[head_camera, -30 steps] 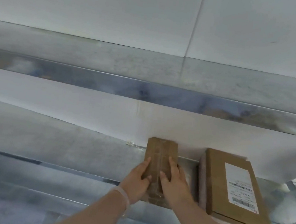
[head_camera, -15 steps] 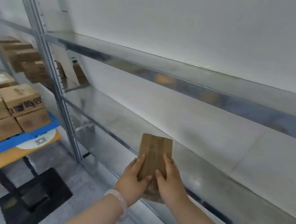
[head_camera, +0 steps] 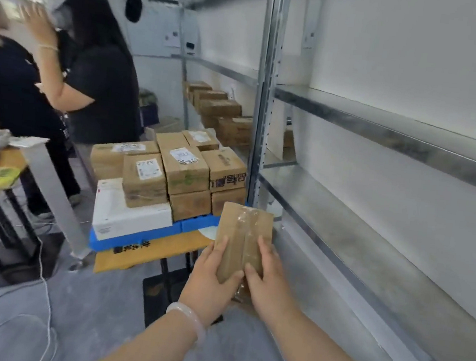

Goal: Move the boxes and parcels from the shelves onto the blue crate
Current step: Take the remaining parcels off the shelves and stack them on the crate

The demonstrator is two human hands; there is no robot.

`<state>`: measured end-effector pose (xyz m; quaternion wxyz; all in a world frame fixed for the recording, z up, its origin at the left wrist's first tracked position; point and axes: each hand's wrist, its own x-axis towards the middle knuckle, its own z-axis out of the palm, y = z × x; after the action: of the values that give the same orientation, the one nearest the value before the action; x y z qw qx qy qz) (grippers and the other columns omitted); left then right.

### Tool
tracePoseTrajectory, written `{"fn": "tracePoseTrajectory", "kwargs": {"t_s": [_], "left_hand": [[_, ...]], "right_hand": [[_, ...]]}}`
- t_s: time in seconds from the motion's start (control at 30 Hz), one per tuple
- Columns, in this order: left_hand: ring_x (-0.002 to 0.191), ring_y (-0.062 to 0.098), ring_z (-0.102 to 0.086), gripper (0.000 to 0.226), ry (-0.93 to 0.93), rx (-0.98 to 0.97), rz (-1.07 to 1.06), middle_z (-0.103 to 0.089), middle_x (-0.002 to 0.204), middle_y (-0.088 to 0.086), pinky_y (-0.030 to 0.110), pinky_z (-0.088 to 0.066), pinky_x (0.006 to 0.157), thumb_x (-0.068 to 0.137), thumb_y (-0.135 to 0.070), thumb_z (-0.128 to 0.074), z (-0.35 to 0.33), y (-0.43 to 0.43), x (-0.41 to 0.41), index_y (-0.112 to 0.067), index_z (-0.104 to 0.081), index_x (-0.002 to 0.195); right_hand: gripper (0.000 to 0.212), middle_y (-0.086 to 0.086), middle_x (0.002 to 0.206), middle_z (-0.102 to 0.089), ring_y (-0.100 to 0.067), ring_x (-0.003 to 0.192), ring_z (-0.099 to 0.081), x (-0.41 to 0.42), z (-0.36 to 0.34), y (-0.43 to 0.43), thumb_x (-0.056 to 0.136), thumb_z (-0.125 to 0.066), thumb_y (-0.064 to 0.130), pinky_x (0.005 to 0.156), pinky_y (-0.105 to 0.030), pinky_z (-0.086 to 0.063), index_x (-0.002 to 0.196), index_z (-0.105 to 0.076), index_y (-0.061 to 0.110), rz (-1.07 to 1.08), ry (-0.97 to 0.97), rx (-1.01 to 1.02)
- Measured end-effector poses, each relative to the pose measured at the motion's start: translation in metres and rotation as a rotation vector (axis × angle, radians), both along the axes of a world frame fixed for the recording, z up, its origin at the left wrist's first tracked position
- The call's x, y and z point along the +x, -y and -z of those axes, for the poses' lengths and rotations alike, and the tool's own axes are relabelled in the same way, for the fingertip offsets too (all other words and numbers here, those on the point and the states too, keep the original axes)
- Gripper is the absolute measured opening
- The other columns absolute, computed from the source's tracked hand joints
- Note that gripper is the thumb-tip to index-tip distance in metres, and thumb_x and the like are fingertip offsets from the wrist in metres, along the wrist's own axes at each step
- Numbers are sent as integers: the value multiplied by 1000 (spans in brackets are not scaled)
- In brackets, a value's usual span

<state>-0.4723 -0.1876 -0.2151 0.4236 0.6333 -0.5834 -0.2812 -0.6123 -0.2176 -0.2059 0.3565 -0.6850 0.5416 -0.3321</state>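
**As I face the blue crate, a taped parcel stands upright in both my hands**

Because the parcel [head_camera: 244, 234] is narrow and flat, I clamp it from both sides rather than carry it from underneath. My left hand [head_camera: 215, 269] wraps its lower left edge with the thumb laid across the brown face. My right hand [head_camera: 265, 274] does the same on the lower right edge, so both hands are closed around it. It stands upright between them, its upper half rising above my fingers, with a strip of clear tape running down the middle. I judge that this two-sided hold keeps it from tipping while I carry it.

The parcel is in the air, off the shelves [head_camera: 370, 253] on my right. From my view it overlaps the near right corner of the blue crate [head_camera: 148, 237], just beside the shelf's upright post [head_camera: 261, 124]. How far short of the crate it is I cannot tell.

The crate rests on a yellow surface [head_camera: 146, 254]. It already carries stacked cardboard boxes [head_camera: 185, 169] towards the back and a flat white box [head_camera: 130, 216] at the front left. I judge the parcel must go on the blue strip showing at the near right, or on top of the stack. More boxes [head_camera: 223, 111] wait on the far shelf behind the post. Two people [head_camera: 94, 83] in dark shirts stand at the left.
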Motion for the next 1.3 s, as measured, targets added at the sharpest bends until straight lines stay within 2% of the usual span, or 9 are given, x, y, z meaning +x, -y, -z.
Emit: {"fn": "tracePoseTrajectory", "kwargs": {"t_s": [0.13, 0.23, 0.43, 0.67, 0.8, 0.9, 1.03, 1.17, 1.3], "left_hand": [[136, 8, -31, 74, -41, -19, -141, -28, 153, -9, 29, -35, 109, 87, -37, -65, 2, 12, 56, -46, -22, 147], [138, 5, -27, 72, -50, -45, -237, -27, 153, -12, 22, -30, 106, 88, -34, -65, 4, 23, 88, -49, -23, 144], [138, 2, -26, 67, -90, -115, -420, -32, 150, -15, 9, -28, 97, 88, -31, -65, -5, 62, 148, -60, -26, 134], [135, 5, -34, 63, -144, -115, -618, -36, 147, -17, 38, -36, 110, 89, -37, -62, -24, 110, 215, -54, -30, 140], [132, 10, -40, 63, -229, -100, -704, -42, 144, -13, 43, -40, 107, 90, -30, -64, -16, 123, 244, -45, -33, 143], [131, 12, -43, 62, -284, -89, -750, -44, 144, -11, 44, -41, 106, 90, -26, -63, -9, 129, 275, -42, -35, 144], [120, 13, -53, 61, -341, -89, -801, -49, 137, -11, 43, -49, 97, 91, -25, -62, -4, 145, 325, -44, -35, 143], [117, 15, -53, 61, -336, -8, -779, -47, 137, -10, 42, -50, 96, 92, -28, -61, 6, 168, 376, -45, -33, 143], [117, 15, -52, 61, -316, 70, -744, -46, 137, -10, 38, -48, 96, 92, -29, -60, 18, 195, 423, -43, -31, 145]], "right_hand": [[66, 9, 160, -5, -9, 143, -12, 59, 0, 29, 98, -48, 34, 116, -29, -14, 151, -8, 42, -141, -42, -20], [69, 12, 160, 0, -12, 144, -10, 94, 2, 51, 97, -48, 40, 118, -38, -18, 146, -2, 53, -225, -52, -7], [73, 19, 158, 9, -11, 145, -5, 160, -9, 113, 93, -48, 51, 113, -35, -16, 143, 4, 59, -391, -104, -61], [72, 26, 156, 6, -4, 144, -3, 227, -28, 180, 91, -49, 56, 115, -36, -16, 139, 4, 64, -613, -41, -38], [71, 23, 158, -2, 0, 144, -2, 256, -24, 201, 92, -46, 55, 119, -40, -13, 144, 2, 57, -705, -57, -68], [69, 26, 158, -1, 5, 142, -1, 281, -13, 210, 93, -44, 56, 116, -33, -11, 145, 2, 56, -757, -86, -53], [60, 29, 156, -2, 6, 140, -1, 316, -9, 230, 93, -36, 62, 114, -30, -10, 142, -1, 61, -771, -106, -23], [58, 22, 158, -6, 4, 143, -1, 345, -6, 260, 98, -37, 51, 118, -33, -10, 149, -8, 49, -662, -142, -53], [57, 16, 160, -6, -5, 146, -5, 372, 2, 288, 100, -38, 44, 117, -32, -16, 151, -14, 40, -545, -331, -95]]}}
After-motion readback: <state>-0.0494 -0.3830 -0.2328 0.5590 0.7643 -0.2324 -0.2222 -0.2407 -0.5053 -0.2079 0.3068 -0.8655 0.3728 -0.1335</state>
